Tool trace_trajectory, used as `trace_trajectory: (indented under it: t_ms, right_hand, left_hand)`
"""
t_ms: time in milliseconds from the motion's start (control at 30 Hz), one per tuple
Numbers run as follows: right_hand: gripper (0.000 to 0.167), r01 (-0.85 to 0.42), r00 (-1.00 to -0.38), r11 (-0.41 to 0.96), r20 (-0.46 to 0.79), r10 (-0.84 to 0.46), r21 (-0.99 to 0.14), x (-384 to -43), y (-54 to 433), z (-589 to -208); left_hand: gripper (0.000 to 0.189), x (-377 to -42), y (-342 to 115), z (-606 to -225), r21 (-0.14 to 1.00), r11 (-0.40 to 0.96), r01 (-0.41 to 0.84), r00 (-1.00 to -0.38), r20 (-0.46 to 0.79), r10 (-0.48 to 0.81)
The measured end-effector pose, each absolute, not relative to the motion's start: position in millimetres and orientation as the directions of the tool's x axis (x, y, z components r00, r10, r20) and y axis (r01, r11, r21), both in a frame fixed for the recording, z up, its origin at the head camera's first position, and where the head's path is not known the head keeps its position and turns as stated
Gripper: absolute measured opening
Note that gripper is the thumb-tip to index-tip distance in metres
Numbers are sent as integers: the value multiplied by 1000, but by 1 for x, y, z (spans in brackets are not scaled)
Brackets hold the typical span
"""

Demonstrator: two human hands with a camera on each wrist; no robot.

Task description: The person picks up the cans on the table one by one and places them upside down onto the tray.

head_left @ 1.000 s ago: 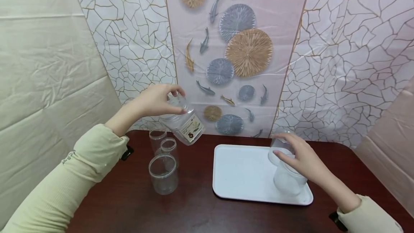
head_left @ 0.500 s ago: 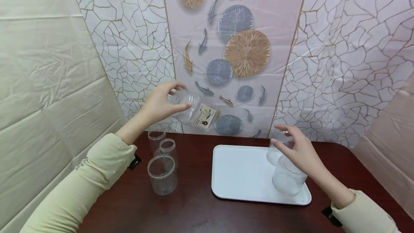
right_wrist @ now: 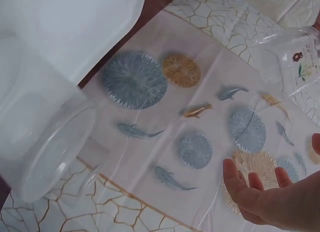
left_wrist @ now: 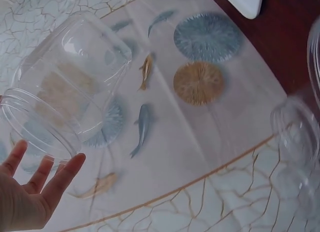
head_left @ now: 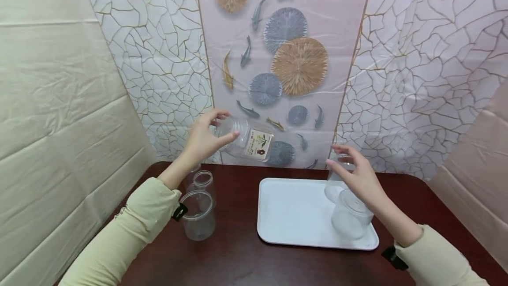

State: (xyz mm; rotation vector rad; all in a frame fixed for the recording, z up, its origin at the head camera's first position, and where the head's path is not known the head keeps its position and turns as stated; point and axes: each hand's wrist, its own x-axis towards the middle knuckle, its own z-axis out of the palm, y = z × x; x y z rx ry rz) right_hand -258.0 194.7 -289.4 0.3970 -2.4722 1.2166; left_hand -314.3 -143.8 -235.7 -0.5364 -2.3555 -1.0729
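My left hand (head_left: 204, 142) grips a clear plastic jar (head_left: 259, 144) by its threaded neck, thumb on one side and fingers on the other. Held up in the air, the jar lies almost on its side, its base and flower label pointing right. The left wrist view shows the see-through jar (left_wrist: 75, 76) with nothing visible inside. My right hand (head_left: 359, 175) hovers with parted, gently bent fingers and holds nothing. Below and behind it, two clear jars stand on the white tray (head_left: 293, 215): a wide one (head_left: 349, 224) in front and another (head_left: 333, 191) behind, partly hidden.
On the dark red table (head_left: 238, 259), left of the tray, a wide open jar (head_left: 199, 228) stands in front of a narrower jar (head_left: 206, 184). Another is mostly hidden behind my left forearm. A patterned cloth (head_left: 301, 65) hangs behind the table.
My left hand has moved right with the labelled jar, which has turned from slanting downward to nearly level. My right hand has drifted slightly left and up, off the jars on the tray.
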Motion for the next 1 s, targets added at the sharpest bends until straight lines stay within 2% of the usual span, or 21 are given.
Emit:
trace_trajectory:
  t_ms: [367, 567, 1000]
  right_hand:
    - [52, -409, -905, 495, 410, -113, -766, -271, 167, -280]
    - [55, -393, -916, 447, 383, -119, -803, -279, 162, -274]
    - [57, -328, -938, 154, 303, -167, -932, -280, 156, -257]
  left_hand:
    - [46, -323, -133, -254, 719, 442, 537, -813, 581, 42]
    - [44, -324, -124, -255, 747, 383, 544, -811, 586, 10]
    - [41, -326, -103, -251, 827, 115, 551, -834, 550, 46]
